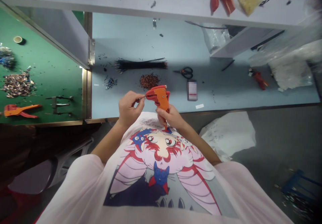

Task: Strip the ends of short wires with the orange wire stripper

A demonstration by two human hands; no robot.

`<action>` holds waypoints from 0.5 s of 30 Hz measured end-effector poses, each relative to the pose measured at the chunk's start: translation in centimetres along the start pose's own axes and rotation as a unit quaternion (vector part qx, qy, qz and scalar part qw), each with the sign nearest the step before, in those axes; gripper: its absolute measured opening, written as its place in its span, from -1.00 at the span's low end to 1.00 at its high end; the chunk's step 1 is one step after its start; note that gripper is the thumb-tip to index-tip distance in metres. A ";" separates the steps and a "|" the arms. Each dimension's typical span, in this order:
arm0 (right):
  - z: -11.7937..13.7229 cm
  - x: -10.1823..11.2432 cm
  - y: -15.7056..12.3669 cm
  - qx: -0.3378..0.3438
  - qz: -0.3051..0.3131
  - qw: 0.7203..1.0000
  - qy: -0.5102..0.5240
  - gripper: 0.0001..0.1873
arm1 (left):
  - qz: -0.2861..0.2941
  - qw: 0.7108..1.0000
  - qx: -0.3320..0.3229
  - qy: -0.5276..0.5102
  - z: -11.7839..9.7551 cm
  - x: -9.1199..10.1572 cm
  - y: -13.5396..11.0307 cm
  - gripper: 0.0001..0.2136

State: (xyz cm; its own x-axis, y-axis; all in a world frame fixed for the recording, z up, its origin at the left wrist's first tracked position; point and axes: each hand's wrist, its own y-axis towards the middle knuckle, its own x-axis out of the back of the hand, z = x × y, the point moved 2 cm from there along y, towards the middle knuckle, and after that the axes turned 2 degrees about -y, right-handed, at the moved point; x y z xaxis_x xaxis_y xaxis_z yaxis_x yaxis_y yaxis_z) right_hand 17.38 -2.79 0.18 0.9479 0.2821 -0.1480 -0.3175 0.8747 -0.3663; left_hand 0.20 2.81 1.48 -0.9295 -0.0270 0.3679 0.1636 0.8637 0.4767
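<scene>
Pale-blue workbench (181, 46) bears 1 dark wire bundle (142, 64); near its front edge, the left hand (128, 107) pinches a thin wire (142, 97) at the nose of a red-and-orange tool (162, 98) clasped by the right hand (173, 117), seemingly feeding it, the next move calling for steady alignment.

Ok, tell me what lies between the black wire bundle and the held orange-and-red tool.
In the head view, a pile of small copper-brown pieces lies on the bench between the wire bundle and the tool.
</scene>
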 end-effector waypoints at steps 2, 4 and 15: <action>-0.1 0.1 0.0 -0.001 0.019 1.000 0.020 -0.62 | 0.000 1.000 0.016 0.002 0.1 0.0 -0.1 -0.94; 0.1 0.3 0.0 0.007 0.039 0.998 0.041 -0.70 | -0.014 0.999 0.032 0.001 0.1 0.2 -0.2 -0.95; 2.2 0.7 0.9 0.127 -0.161 0.977 0.066 -0.69 | -0.013 0.998 -0.048 0.035 -1.1 0.3 -0.6 -0.93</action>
State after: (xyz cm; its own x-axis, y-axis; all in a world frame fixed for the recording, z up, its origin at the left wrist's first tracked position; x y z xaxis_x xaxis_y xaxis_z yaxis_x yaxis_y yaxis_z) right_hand 17.77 -0.92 1.75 0.9805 -0.0622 -0.1866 0.0289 0.9839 -0.1766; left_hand 0.15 1.74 2.14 -0.9089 -0.0863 0.4079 0.1741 0.8104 0.5594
